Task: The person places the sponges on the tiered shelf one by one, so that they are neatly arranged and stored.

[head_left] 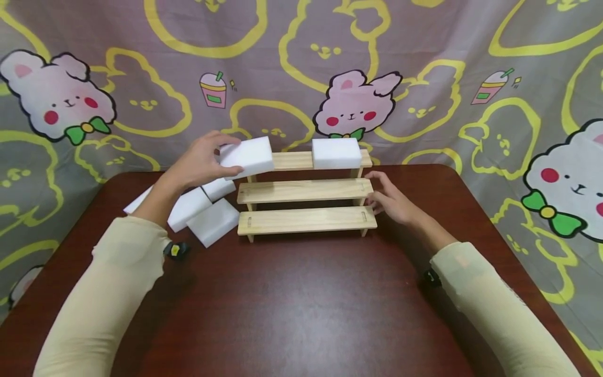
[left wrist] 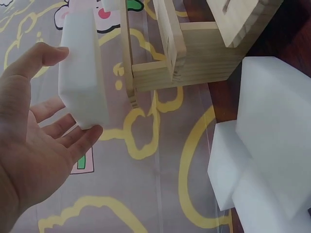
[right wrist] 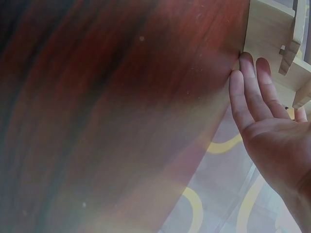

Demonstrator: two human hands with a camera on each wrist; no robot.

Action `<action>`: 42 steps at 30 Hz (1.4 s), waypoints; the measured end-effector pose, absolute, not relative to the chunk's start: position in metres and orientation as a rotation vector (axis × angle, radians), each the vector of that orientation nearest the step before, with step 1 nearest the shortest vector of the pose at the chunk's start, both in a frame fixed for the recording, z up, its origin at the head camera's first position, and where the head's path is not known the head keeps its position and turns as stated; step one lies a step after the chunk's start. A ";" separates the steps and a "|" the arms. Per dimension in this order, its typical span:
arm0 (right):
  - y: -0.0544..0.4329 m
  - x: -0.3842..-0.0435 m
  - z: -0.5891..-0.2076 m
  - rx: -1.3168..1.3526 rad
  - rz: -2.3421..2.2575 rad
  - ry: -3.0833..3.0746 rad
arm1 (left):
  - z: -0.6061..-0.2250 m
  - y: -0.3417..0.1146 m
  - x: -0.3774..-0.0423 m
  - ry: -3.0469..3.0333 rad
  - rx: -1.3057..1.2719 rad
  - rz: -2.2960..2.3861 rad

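Note:
My left hand (head_left: 200,159) grips a white foam block (head_left: 248,155) between thumb and fingers, at the left end of the top shelf of a three-step wooden rack (head_left: 306,190). In the left wrist view, the thumb lies on one side of this block and the fingertips on the other; whether it touches the shelf is unclear. A second foam block (head_left: 335,153) sits toward the right of the top shelf. Beside the rack's right end, my right hand (head_left: 392,201) has relaxed fingers at the side panel. The right wrist view shows its fingers (right wrist: 255,99) extended, holding nothing.
Several more white foam blocks (head_left: 214,222) lie on the dark red-brown table (head_left: 301,309) left of the rack, partly behind the left forearm. A patterned cloth (head_left: 264,63) with cartoon bears and rabbits hangs behind the table and along its sides.

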State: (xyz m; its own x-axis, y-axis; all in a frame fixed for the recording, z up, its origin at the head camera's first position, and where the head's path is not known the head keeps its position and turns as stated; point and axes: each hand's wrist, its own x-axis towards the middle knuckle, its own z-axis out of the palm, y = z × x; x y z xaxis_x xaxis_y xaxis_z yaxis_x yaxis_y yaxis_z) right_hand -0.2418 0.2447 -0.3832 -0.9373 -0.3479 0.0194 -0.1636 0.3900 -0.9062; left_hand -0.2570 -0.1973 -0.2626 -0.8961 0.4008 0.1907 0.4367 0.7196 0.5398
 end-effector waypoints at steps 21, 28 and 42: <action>0.245 -0.242 -0.384 -0.443 -1.594 2.469 | -0.270 -0.178 -0.282 -2.857 -0.750 -0.926; 0.245 -0.241 -0.383 -0.448 -1.592 2.466 | -0.272 -0.170 -0.290 -2.870 -0.772 -0.974; 0.245 -0.242 -0.382 -0.441 -1.571 2.473 | -0.277 -0.157 -0.303 -2.912 -0.763 -1.067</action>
State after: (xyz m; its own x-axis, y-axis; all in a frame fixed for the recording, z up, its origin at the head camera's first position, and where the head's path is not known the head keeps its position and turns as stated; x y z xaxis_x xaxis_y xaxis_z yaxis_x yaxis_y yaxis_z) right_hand -0.2416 0.2451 -0.3821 -0.9402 -0.3406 0.0085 -0.1524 0.3981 -0.9046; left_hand -0.3034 -0.1566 -0.2773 -0.8847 0.4526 0.1117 0.4176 0.6629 0.6214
